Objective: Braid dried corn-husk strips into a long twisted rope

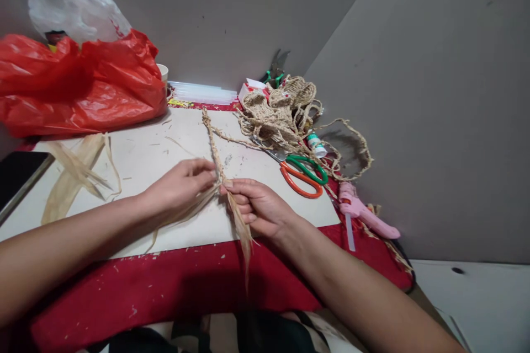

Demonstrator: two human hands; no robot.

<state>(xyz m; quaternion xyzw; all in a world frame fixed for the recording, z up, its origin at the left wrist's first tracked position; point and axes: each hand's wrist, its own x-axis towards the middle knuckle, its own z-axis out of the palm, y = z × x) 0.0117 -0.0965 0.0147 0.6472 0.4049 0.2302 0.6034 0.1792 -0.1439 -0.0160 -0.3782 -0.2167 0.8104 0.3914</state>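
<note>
A twisted cord of dry, corn-husk-like fibre (213,146) lies on the white board (165,138), its lower end between my two hands. My right hand (263,207) pinches that end between thumb and fingers. A loose husk strip (243,229) hangs from there over the board's front edge. On the other side, my left hand (182,183) is curled close against the cord. Another pale husk strip (194,204) runs under it toward the lower left; the grip of its lower fingers on this strip is partly hidden. Orange-and-green-handled scissors (304,176) lie to the right.
A heap of braided cord (281,110) sits at the back right, near a pink glue gun (366,212) and green-handled pruners (275,69). Loose husks (68,187) and a phone (20,176) lie left. A red plastic bag (83,85) and clear glue sticks (202,92) are behind.
</note>
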